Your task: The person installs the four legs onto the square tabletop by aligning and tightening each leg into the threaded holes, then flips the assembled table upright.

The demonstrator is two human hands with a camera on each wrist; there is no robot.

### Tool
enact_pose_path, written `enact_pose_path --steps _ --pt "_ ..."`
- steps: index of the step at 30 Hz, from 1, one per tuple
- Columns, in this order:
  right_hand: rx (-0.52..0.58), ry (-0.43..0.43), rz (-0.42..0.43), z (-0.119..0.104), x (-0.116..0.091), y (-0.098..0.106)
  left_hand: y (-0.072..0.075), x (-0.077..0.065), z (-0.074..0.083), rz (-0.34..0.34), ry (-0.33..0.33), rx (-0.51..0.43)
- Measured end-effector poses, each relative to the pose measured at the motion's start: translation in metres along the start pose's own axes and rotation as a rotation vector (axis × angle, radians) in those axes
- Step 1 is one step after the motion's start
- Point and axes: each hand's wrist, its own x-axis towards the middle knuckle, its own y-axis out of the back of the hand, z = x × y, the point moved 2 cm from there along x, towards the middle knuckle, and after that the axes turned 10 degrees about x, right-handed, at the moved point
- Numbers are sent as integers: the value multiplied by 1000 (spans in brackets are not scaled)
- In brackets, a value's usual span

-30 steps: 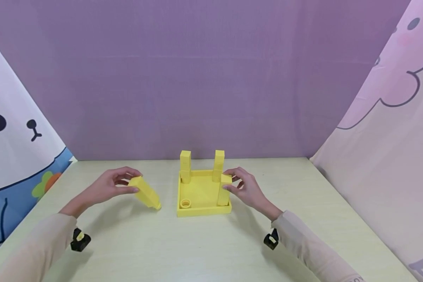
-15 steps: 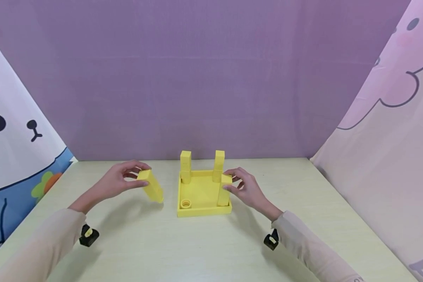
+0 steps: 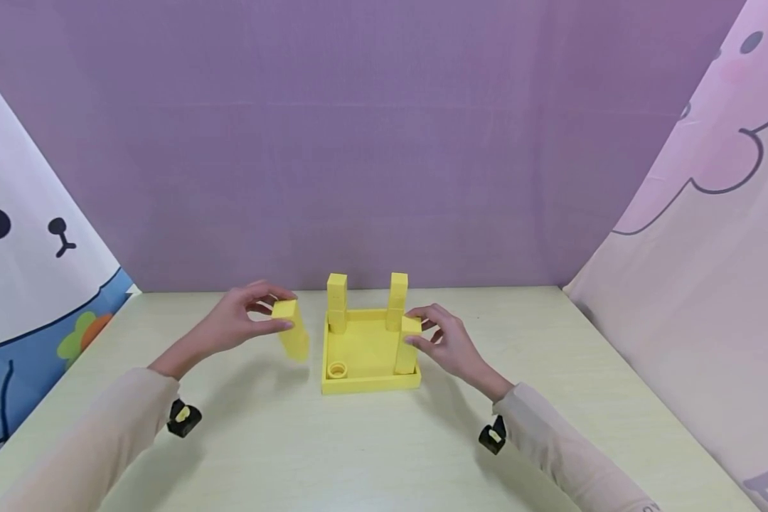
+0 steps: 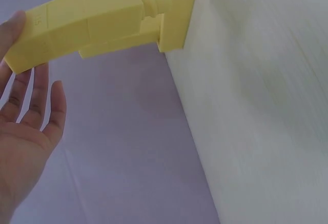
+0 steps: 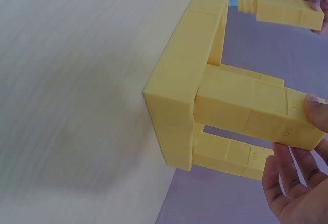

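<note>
My left hand pinches the top of a yellow block-shaped leg between thumb and fingers. Held above the table and left of the yellow square tray-like base, this leg points its threaded end downward. At the base's near-right corner my right hand grips the top of an upright leg, marked 125 in the right wrist view. Two more legs stand at the far corners, one far-left and one far-right. The near-left corner carries a round socket.
A pale wooden table lies beneath everything. Behind it hangs a purple cloth, with printed cloths at the left and right. Black wrist devices hang below both sleeves.
My left hand has moved right toward the base, and its leg has turned from slanted to nearly upright. The right hand and the base have stayed where they were.
</note>
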Motion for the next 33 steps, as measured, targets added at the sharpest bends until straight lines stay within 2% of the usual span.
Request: enact_pose_path --steps 11,16,21,26,29,33 --pt "-8 10 -6 1 0 2 -13 13 11 46 -46 -47" --pt "-4 5 -5 2 0 2 -23 18 16 40 -32 -79" --pt "-3 -10 1 2 0 2 -29 19 32 14 -8 -99" --pt "-11 -32 1 -7 0 2 -28 18 52 0 -21 -129" --pt "-14 -40 -3 -12 0 2 -34 21 48 -1 -34 -148" --pt "-12 -34 0 -7 -1 2 -45 25 36 6 -49 -154"
